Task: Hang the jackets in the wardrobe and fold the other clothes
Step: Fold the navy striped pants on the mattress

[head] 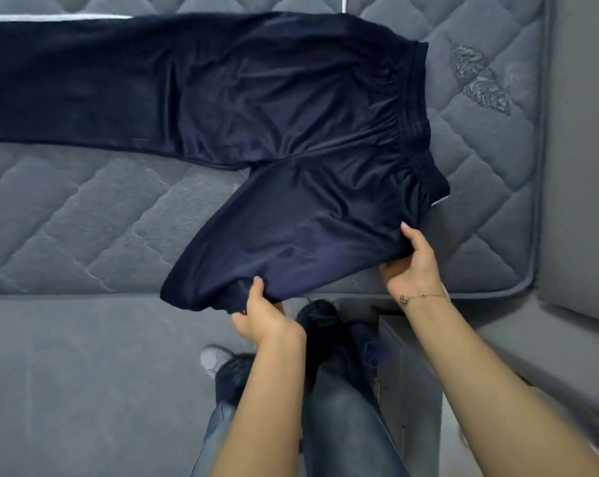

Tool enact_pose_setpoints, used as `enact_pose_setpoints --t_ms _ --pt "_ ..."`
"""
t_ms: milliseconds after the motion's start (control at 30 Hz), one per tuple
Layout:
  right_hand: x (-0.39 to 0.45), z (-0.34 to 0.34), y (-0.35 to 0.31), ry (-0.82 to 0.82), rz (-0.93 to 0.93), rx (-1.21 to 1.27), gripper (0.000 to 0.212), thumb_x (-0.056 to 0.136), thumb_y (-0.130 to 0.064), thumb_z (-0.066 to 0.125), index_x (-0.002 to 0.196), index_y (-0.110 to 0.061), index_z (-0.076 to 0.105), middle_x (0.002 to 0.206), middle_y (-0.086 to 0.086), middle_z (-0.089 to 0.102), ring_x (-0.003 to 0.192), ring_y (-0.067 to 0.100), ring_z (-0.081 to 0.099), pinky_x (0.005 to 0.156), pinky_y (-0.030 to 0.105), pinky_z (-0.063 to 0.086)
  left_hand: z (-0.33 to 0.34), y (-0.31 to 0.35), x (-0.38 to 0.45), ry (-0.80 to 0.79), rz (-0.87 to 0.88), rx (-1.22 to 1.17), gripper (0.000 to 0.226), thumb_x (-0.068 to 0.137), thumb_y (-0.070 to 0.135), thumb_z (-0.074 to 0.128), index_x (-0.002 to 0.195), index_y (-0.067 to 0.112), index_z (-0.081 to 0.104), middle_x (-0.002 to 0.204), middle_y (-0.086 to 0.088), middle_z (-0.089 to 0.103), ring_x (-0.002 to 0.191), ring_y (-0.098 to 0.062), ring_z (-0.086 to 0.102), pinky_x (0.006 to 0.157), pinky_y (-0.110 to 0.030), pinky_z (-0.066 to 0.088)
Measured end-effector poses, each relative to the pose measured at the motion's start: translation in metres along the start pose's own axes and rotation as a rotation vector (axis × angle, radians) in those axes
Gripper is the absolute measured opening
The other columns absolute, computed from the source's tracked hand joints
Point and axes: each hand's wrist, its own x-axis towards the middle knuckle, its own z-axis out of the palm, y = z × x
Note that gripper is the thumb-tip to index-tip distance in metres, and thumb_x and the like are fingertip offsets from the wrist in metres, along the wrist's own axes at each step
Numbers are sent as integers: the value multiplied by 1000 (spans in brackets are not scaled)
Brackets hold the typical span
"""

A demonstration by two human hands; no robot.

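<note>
While left hand (262, 313) pinches lower edge of near leg, right hand (411, 261) grips same leg nearer waistband (thin bracelet (420, 297) on that wrist). Navy track trousers (256, 108) lie spread on grey quilted mattress (84, 215), far leg stretched leftward, near leg lifted at bed edge.

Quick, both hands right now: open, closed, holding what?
Left hand: grips the navy trousers at the near leg.
Right hand: grips the same trousers' near edge.
</note>
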Motion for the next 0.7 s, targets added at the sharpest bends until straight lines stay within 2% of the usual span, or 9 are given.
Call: enact_pose_setpoints --t_ms 67,133,300,367,433,533,633,700 --pt "-7 15 -9 -21 -13 9 26 91 -15 59 116 -17 66 112 3 72 100 19 69 84 33 56 5 14 -14 -11 201 -27 34 83 10 75 108 24 57 101 7 67 82 -7 71 64 -20 56" --pt "-13 35 -18 -42 -33 27 17 90 -15 60 106 -16 68 103 2 74 89 18 71 75 30 57 20 32 -30 -81 327 -68 30 84 12 75 103 24 55 98 8 68 81 -4 71 65 -20 55" --pt "-11 98 -51 -84 -71 19 16 90 -30 64 103 -21 61 74 -7 73 63 7 69 54 19 51 86 85 -50 -246 461 -158 23 88 9 70 97 18 51 99 -1 66 88 -13 69 68 -22 56" --pt "-3 125 -64 -105 -74 6 13 92 -32 61 98 -20 59 68 -8 72 63 5 69 54 18 50 120 107 -52 -337 455 -173 22 89 7 69 99 13 49 101 -6 64 93 -18 67 69 -25 57" --pt "9 154 -75 -117 -85 -1 12 94 -30 61 93 -18 59 68 -6 72 66 6 71 57 20 51 157 124 -49 -418 425 -146 29 89 5 68 110 4 48 107 -11 62 98 -22 66 72 -29 59" --pt "32 194 -89 -125 -111 -51 12 94 -27 61 90 -16 60 79 -2 72 69 9 72 61 22 53 212 144 -37 -469 366 -73 40 89 0 67 123 -5 46 117 -18 60 104 -28 65 76 -33 60" --pt "60 228 -97 -118 -128 -113 10 95 -24 61 92 -15 59 90 2 68 75 11 71 59 22 54 258 158 -16 -472 327 39 40 88 0 67 123 -6 48 119 -20 61 102 -28 67 72 -29 60" --pt "80 244 -98 -91 -133 -133 12 97 -23 58 93 -12 58 91 3 66 91 15 70 58 23 54 283 163 4 -488 296 152 43 88 1 68 126 -5 47 119 -18 62 98 -25 69 69 -24 59"
